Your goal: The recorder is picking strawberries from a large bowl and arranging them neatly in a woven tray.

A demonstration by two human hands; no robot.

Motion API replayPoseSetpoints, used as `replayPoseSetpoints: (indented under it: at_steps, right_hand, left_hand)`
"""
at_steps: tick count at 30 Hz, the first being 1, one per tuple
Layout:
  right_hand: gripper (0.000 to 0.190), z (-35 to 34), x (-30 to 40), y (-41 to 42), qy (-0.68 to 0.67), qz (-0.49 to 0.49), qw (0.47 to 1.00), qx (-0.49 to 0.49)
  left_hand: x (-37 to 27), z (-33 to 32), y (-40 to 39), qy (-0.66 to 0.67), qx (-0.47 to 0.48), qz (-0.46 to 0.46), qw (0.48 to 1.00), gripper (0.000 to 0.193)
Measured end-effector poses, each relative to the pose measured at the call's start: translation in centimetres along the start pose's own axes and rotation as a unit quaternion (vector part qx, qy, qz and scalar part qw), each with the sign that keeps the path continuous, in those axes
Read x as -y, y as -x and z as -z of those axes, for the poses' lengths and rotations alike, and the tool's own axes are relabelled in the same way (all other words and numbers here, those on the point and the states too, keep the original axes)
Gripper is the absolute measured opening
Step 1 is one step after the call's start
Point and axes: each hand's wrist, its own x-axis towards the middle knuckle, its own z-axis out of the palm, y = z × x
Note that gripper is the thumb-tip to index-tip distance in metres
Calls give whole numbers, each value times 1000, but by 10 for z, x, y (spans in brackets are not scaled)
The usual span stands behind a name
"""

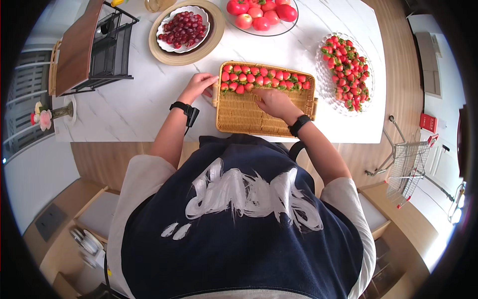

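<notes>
A rectangular wicker basket (pixel 261 131) lies on the marbled table before me. Strawberries (pixel 263 71) fill its far part in rows, and its near part shows bare weave. My left hand (pixel 198 86) touches the basket's left end with thumb and fingers at the rim. Over the basket's middle, my right hand (pixel 275 102) reaches with its fingertips at a strawberry (pixel 249 86) in the nearest row; whether the fingers grip it cannot be told. More strawberries (pixel 345 71) are heaped on a clear textured glass plate (pixel 324 88) to the right of the basket.
Red grapes fill a white scalloped plate (pixel 161 36) on a round woven mat (pixel 158 56). Tomatoes (pixel 261 24) lie in a glass dish (pixel 268 34) at the far side. A black metal rack (pixel 130 48) stands left, near a small flower vase (pixel 62 111). The table's near edge (pixel 130 141) borders me.
</notes>
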Motion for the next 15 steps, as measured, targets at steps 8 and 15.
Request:
replayPoseSetpoints:
  at_steps: [8,15]
  right_hand:
    - [28,56,-14,33,-135,-64,988,-48]
    - [14,98,-95,92,-83,-291,841,-449]
  left_hand:
    - [-1,-3,4,6,-36,3,999,29]
    - [-4,-1,1,7,-42,22,999,30]
